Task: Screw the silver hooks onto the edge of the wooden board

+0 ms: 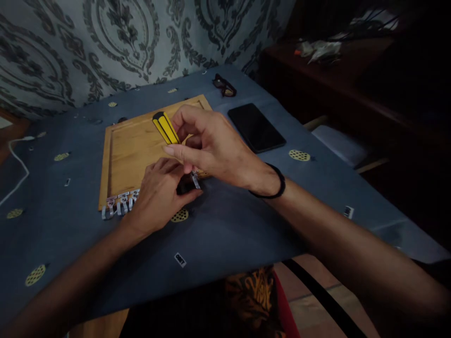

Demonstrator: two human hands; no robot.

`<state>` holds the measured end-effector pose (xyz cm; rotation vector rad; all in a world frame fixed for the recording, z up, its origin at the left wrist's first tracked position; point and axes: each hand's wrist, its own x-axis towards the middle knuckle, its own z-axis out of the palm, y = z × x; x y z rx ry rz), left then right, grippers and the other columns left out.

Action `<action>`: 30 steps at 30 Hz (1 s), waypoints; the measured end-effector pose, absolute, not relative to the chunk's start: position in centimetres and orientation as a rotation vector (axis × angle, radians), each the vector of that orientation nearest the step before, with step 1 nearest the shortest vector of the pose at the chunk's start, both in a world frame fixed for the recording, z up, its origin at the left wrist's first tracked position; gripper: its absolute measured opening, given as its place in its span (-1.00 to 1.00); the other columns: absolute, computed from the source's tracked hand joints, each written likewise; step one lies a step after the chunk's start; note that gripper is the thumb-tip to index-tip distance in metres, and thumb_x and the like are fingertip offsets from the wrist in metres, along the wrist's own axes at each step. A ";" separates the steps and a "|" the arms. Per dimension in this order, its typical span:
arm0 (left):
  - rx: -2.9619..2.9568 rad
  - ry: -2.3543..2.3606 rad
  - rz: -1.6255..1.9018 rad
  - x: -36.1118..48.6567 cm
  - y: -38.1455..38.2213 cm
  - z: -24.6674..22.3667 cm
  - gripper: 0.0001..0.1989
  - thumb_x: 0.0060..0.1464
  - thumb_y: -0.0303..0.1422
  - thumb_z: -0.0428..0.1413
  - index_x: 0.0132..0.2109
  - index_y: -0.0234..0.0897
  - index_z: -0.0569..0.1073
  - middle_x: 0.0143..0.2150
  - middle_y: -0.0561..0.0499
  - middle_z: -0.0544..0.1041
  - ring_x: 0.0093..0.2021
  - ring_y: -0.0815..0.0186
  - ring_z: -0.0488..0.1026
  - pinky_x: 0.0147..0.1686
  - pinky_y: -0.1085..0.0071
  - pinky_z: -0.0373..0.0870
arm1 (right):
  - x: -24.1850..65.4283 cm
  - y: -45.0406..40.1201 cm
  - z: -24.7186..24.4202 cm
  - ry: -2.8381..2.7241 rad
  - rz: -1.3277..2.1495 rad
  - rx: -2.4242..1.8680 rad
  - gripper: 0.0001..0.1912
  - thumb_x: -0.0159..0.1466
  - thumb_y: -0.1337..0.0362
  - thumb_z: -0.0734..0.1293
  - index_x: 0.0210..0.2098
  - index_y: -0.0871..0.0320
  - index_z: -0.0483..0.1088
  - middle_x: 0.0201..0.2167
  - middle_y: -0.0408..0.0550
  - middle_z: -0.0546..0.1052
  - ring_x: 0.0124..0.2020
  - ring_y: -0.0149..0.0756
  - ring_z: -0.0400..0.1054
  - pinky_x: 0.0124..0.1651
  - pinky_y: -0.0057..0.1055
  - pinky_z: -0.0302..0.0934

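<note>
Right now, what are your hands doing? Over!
Right hand gripping yellow-and-black handle. Left hand on wooden frame's near edge, by metal hooks. Phone off right, not blocking.

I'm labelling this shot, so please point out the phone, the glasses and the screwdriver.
Phone (256, 127): head view, middle of its dark screen.
Glasses (229, 89): head view, nearer lens.
Screwdriver (165, 128): head view, yellow handle.

Table (225, 234) in blue printed cloth carries a framed wooden board (132, 150) lying flat as landmark, black phone (256, 127) right of it, dark-framed glasses (224, 86) past its far right corner, white cable (21, 162) well left, small dark item (122, 120), unclear, at its far edge.
</note>
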<state>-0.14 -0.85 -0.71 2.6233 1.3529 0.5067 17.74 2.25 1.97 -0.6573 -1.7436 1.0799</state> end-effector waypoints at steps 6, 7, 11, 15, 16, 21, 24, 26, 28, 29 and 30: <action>2.636 1.381 0.464 -0.1 -0.8 -0.5 -0.74 0.12 -0.32 0.40 -0.06 -0.19 0.58 -0.04 -0.08 0.66 0.09 -0.07 0.54 0.13 -0.07 0.46 | 18.5 2.1 1.4 -1.715 1.171 -0.593 -0.53 0.32 -0.14 0.47 -0.29 0.13 0.35 -0.45 -0.26 0.40 -0.54 -0.52 0.36 -0.48 -0.53 0.26; 2.635 1.366 0.462 -0.1 -0.8 -0.5 -0.76 0.13 -0.33 0.39 -0.07 -0.19 0.58 -0.03 -0.08 0.66 0.09 -0.07 0.54 0.14 -0.07 0.46 | 18.5 2.1 1.3 -1.687 1.173 -0.594 -0.52 0.29 -0.15 0.49 -0.31 0.12 0.33 -0.44 -0.26 0.39 -0.54 -0.52 0.34 -0.51 -0.52 0.25; 2.646 1.313 0.507 -0.1 -0.8 -0.5 -0.76 0.15 -0.37 0.37 -0.04 -0.19 0.57 0.07 -0.10 0.65 0.17 -0.09 0.52 0.16 -0.08 0.46 | 17.8 2.4 1.3 -1.640 1.104 -0.655 -0.45 0.22 -0.14 0.54 -0.37 0.06 0.19 -0.42 -0.26 0.33 -0.48 -0.48 0.29 -0.52 -0.52 0.22; 2.669 1.338 0.528 -0.2 -0.8 -0.7 -0.71 0.14 -0.34 0.38 0.00 -0.21 0.57 0.12 -0.15 0.63 0.22 -0.16 0.50 0.14 -0.12 0.49 | 17.5 3.1 2.1 -1.811 1.065 -0.669 -0.51 0.28 -0.14 0.49 -0.26 0.08 0.25 -0.39 -0.22 0.35 -0.42 -0.44 0.28 -0.46 -0.50 0.21; 2.669 1.344 0.527 -0.2 -0.8 -0.7 -0.71 0.14 -0.34 0.38 -0.01 -0.21 0.57 0.11 -0.16 0.64 0.22 -0.17 0.50 0.14 -0.12 0.49 | 17.6 3.2 2.4 -1.866 1.085 -0.636 -0.54 0.30 -0.12 0.48 -0.25 0.09 0.27 -0.38 -0.22 0.37 -0.43 -0.44 0.29 -0.45 -0.50 0.21; 2.663 1.335 0.539 -0.4 -0.8 -0.8 -0.72 0.16 -0.31 0.36 0.00 -0.22 0.58 0.10 -0.16 0.63 0.19 -0.14 0.53 0.16 -0.10 0.49 | 18.2 3.4 3.0 -1.986 1.211 -0.506 -0.60 0.39 0.07 0.43 -0.43 0.10 0.24 -0.51 -0.27 0.33 -0.51 -0.49 0.31 -0.45 -0.49 0.19; 2.655 1.337 0.522 -0.3 -0.8 -0.7 -0.73 0.17 -0.30 0.36 -0.01 -0.23 0.58 0.06 -0.16 0.65 0.16 -0.14 0.54 0.12 -0.11 0.50 | 18.1 3.3 2.3 -1.856 1.136 -0.581 -0.54 0.30 0.02 0.53 -0.44 0.09 0.23 -0.53 -0.26 0.31 -0.45 -0.46 0.26 -0.45 -0.49 0.19; 2.658 1.328 0.515 -0.3 -0.8 -0.6 -0.73 0.16 -0.33 0.37 0.00 -0.24 0.59 0.06 -0.15 0.65 0.16 -0.14 0.54 0.12 -0.10 0.49 | 17.9 3.2 1.8 -1.769 1.056 -0.589 -0.44 0.20 -0.10 0.58 -0.45 0.08 0.20 -0.49 -0.24 0.30 -0.39 -0.44 0.25 -0.45 -0.50 0.21; 2.662 1.336 0.504 -0.2 -0.8 -0.6 -0.74 0.15 -0.34 0.38 -0.03 -0.24 0.59 0.03 -0.14 0.65 0.14 -0.11 0.53 0.13 -0.07 0.48 | 17.7 2.9 1.6 -1.668 0.996 -0.582 -0.39 0.19 -0.20 0.56 -0.43 0.07 0.18 -0.44 -0.23 0.30 -0.38 -0.44 0.24 -0.46 -0.51 0.22; 2.662 1.348 0.496 -0.2 -0.8 -0.6 -0.76 0.14 -0.33 0.39 -0.06 -0.25 0.59 0.00 -0.13 0.65 0.12 -0.09 0.54 0.12 -0.06 0.47 | 17.7 2.7 1.7 -1.620 0.963 -0.585 -0.39 0.21 -0.22 0.53 -0.42 0.07 0.18 -0.42 -0.22 0.31 -0.39 -0.46 0.23 -0.46 -0.51 0.22; 2.663 1.363 0.490 -0.2 -0.8 -0.6 -0.77 0.13 -0.32 0.40 -0.09 -0.25 0.59 -0.04 -0.12 0.65 0.09 -0.08 0.54 0.11 -0.04 0.47 | 17.7 2.5 1.8 -1.579 0.926 -0.596 -0.41 0.25 -0.23 0.50 -0.41 0.07 0.19 -0.41 -0.22 0.31 -0.41 -0.47 0.23 -0.47 -0.51 0.21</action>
